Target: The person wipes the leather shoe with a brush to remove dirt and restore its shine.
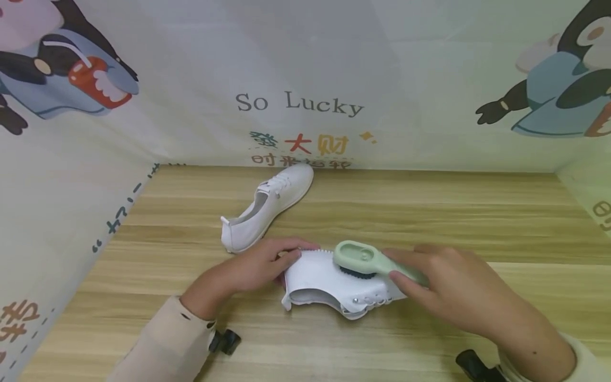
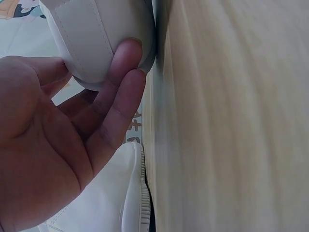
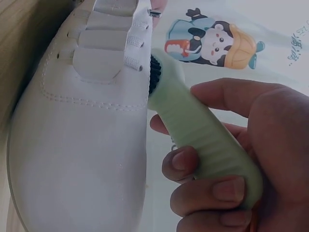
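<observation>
A white lace-up shoe (image 1: pixel 312 273) lies on its side on the wooden table, its opening facing the person. My left hand (image 1: pixel 260 265) grips it at the heel; in the left wrist view the fingers (image 2: pixel 126 58) curl round the heel (image 2: pixel 87 38). My right hand (image 1: pixel 448 286) holds a light green brush (image 1: pixel 363 257) by its handle. The dark bristles (image 1: pixel 355 273) press against the shoe's upper side. In the right wrist view the ribbed handle (image 3: pixel 207 140) sits in the curled fingers, and the toe (image 3: pixel 91 159) points toward that wrist.
A second white shoe (image 1: pixel 267 209) stands upright farther back, left of the middle, its toe near the back wall. Printed cloth (image 1: pixel 406 79) with cartoon figures and lettering hangs behind and at both sides of the wooden table (image 1: pixel 429 207).
</observation>
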Demonstrator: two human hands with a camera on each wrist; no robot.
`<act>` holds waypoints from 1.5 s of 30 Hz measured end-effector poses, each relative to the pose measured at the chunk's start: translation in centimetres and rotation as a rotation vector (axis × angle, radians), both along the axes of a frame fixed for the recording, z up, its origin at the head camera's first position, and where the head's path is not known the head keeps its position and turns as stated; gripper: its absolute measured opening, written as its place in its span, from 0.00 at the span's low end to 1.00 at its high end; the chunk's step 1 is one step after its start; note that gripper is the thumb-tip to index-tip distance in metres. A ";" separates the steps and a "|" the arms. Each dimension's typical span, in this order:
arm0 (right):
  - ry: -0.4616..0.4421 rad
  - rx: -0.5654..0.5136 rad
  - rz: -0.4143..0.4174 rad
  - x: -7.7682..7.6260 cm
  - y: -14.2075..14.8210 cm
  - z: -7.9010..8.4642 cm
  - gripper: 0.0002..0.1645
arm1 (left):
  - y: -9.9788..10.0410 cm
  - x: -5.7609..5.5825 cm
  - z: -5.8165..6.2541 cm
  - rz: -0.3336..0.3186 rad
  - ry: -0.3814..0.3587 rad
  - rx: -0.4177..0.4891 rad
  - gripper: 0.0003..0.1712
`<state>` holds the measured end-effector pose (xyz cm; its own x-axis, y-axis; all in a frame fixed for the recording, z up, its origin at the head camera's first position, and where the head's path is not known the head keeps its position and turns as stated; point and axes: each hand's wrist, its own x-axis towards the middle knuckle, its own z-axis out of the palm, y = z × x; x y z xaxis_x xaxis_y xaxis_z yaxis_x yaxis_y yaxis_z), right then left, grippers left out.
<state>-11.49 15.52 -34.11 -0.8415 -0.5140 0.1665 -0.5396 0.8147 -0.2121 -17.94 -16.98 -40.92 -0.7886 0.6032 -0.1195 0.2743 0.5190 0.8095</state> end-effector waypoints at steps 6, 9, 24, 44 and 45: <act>0.016 0.008 -0.029 -0.1 -0.3 -0.2 0.23 | -0.1 0.0 -0.2 0.005 -0.006 0.007 0.19; 0.016 0.013 -0.036 -0.2 -0.4 -0.3 0.24 | 0.0 0.1 0.0 0.007 -0.014 0.005 0.20; -0.001 0.020 -0.066 -0.1 -0.3 -0.2 0.24 | -0.1 0.0 0.1 0.006 0.005 -0.006 0.20; -0.020 -0.004 -0.079 -0.2 1.2 0.8 0.22 | 0.0 -0.1 -0.1 0.002 -0.009 0.003 0.19; -0.019 -0.002 -0.079 -0.3 1.4 0.9 0.22 | 0.0 -0.1 -0.1 0.001 -0.012 0.004 0.19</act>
<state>-11.75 16.92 -33.22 -0.8826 -0.4453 0.1505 -0.4692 0.8544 -0.2234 -18.02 -17.01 -40.98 -0.7880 0.6025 -0.1264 0.2642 0.5165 0.8145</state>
